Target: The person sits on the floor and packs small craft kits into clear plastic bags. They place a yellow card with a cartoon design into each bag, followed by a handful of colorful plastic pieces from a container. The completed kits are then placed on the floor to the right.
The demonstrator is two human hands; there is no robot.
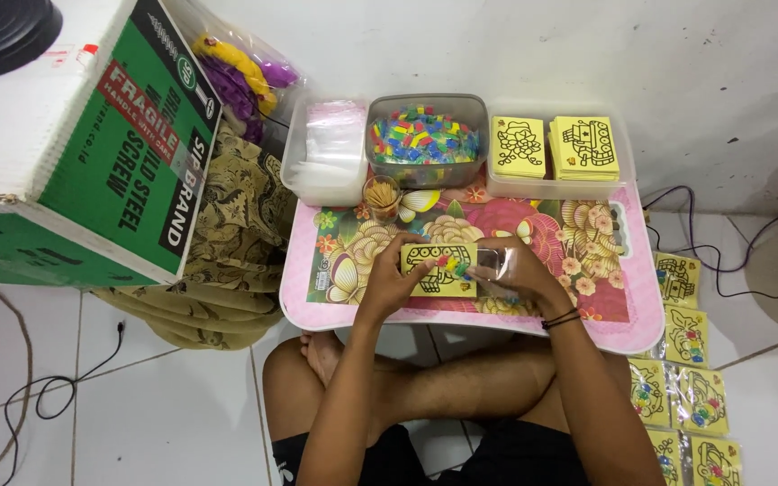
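A yellow picture card with a black line drawing lies on the small pink flowered table, with small coloured pieces on it. My left hand holds the card's left end. My right hand grips a clear plastic sleeve at the card's right end. Both hands meet over the table's middle front.
Along the table's back stand a tub of clear bags, a tub of coloured pieces, a tray of yellow cards and a small cup of sticks. A green and white carton sits left. Packed cards lie on the floor right.
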